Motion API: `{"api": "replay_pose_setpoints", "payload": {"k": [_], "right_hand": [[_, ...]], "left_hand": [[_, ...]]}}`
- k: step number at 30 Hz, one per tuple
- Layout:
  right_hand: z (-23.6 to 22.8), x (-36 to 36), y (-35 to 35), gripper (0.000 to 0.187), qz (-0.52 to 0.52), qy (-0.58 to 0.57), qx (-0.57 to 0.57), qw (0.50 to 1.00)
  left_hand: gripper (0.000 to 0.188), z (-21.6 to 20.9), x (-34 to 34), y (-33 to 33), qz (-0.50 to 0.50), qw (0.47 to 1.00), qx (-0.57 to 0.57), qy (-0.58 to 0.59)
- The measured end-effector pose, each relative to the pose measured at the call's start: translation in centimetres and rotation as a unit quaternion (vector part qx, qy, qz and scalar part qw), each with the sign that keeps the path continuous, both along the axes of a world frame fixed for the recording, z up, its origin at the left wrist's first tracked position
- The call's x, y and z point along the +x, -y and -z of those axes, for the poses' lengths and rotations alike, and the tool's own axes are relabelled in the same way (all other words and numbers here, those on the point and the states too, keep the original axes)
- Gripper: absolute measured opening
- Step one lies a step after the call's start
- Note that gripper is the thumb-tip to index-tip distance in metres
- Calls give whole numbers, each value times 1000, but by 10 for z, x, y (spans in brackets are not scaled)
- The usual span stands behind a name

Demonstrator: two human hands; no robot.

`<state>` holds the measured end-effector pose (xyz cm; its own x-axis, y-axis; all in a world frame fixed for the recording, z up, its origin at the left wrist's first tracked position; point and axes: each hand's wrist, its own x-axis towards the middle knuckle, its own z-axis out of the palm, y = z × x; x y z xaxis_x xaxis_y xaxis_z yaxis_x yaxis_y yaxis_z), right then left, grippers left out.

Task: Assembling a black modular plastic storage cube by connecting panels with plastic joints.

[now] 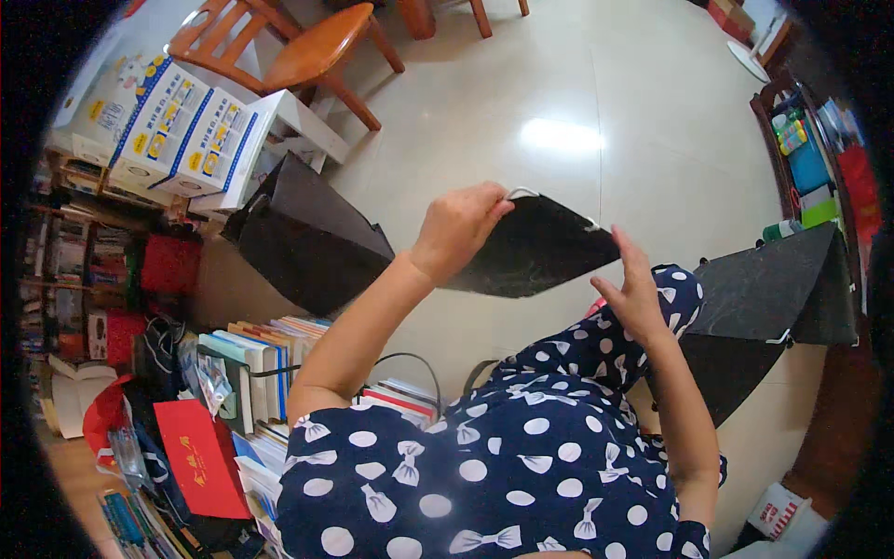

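A flat black paper bag (540, 247) with a bit of white cord (523, 192) at its upper edge is held up in front of me. My left hand (458, 228) pinches its upper left corner near the cord. At the bag's right edge is my right hand (635, 293), its thumb apart from its fingers and the fingertips touching the corner. Another large black bag (312, 233) stands at the left, beyond my left forearm. To the right, a third black bag (764, 289) with a small white cord piece sits beside my knee.
White and blue cartons (182, 130) are stacked at the upper left, near a wooden chair (317, 51). Rows of books (261, 359) and a red packet (200, 456) lie at the lower left. A shelf with bottles and packets (801, 154) lines the right side. Pale tiles (652, 121) cover the floor.
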<state>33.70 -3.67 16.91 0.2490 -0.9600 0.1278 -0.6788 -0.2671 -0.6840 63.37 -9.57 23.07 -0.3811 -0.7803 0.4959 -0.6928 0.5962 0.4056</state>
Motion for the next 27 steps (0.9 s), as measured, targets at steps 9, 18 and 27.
{"api": "replay_pose_setpoints", "payload": {"k": [9, 18, 27], "right_hand": [[2, 46, 30, 25, -73, 67, 36, 994], [8, 46, 35, 16, 6, 131, 24, 991], [-11, 23, 42, 14, 130, 193, -8, 973]], "left_hand": [[13, 4, 15, 3, 130, 991, 31, -24], [52, 50, 256, 105, -335, 938, -65, 62], [71, 113, 453, 94, -511, 818, 204, 168]]}}
